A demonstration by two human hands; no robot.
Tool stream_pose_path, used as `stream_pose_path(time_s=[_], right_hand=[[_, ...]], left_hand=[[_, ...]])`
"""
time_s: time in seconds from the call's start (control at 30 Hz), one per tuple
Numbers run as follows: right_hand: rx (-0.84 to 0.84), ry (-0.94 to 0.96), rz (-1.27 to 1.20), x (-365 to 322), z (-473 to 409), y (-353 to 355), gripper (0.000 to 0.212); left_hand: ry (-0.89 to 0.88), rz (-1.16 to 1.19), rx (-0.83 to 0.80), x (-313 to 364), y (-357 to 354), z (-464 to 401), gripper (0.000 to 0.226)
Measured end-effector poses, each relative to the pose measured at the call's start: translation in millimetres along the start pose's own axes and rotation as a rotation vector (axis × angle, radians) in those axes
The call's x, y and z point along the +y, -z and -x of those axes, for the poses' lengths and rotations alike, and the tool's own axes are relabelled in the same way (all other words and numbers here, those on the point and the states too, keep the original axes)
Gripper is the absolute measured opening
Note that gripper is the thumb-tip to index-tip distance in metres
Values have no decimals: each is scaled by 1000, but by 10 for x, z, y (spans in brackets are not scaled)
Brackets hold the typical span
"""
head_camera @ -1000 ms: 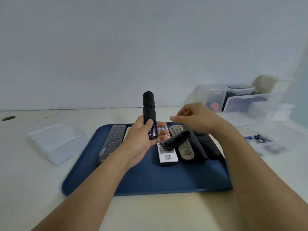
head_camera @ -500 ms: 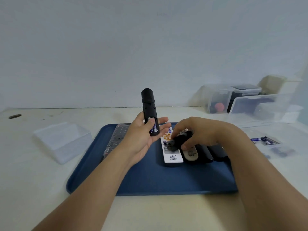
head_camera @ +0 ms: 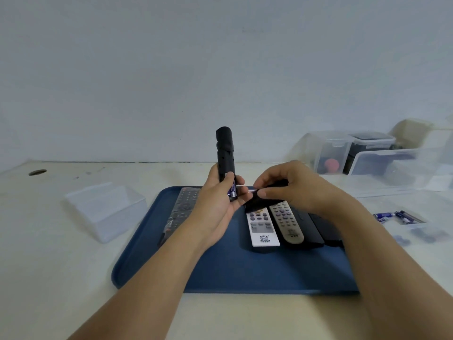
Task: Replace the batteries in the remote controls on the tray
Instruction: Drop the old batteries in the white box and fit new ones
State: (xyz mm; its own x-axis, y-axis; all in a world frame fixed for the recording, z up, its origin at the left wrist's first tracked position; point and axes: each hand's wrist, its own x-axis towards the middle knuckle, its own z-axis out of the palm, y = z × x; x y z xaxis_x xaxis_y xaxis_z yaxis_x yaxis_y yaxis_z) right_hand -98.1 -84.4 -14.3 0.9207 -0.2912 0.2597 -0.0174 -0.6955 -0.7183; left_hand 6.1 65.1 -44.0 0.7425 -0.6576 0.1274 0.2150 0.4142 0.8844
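Gripping the upright black remote (head_camera: 225, 153) low, the left hand (head_camera: 218, 204) exposes its batteries (head_camera: 232, 191). The right hand (head_camera: 289, 187) pinches what seems the light, rigid cover (head_camera: 257, 201); it is best held by its edges.

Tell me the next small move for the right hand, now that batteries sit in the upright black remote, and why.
Probably bring the black battery cover over to the black remote and slide it shut. The left hand holds that remote upright with batteries exposed in its open bay, and the right hand pinches the cover right beside it.
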Motion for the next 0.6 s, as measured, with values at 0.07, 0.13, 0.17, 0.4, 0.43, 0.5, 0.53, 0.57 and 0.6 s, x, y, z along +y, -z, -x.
stream_pose_path(time_s=[0.07,0.13,0.17,0.4,0.43,0.5,0.53,0.57,0.6], right_hand=[[233,-56,-294,-47,4,87,8],[339,-146,-816,-128,2,141,12],[339,-184,-1034,-170,-11,107,14],[188,-256,-1241,-349,-74,-512,24],[214,-243,-1181,-336,-68,-548,24],[290,-233,-1040,-302,-63,-603,21],[333,-234,-957,-294,-68,-627,19],[370,-234,-873,-294,-67,-652,18],[406,-227,-778,-296,-67,-681,18]], left_hand=[[-40,-25,38,14,32,-25,21],[-58,-13,70,26,57,-24,21],[-53,0,73,26,57,-10,26],[-103,-140,-82,-119,-46,51,32],[-108,-159,-88,-131,-43,55,34],[-129,-206,-86,-141,-42,68,35],[-140,-241,-84,-146,-47,65,35],[-151,-271,-75,-163,-45,55,34],[-166,-297,-62,-186,-31,42,34]])
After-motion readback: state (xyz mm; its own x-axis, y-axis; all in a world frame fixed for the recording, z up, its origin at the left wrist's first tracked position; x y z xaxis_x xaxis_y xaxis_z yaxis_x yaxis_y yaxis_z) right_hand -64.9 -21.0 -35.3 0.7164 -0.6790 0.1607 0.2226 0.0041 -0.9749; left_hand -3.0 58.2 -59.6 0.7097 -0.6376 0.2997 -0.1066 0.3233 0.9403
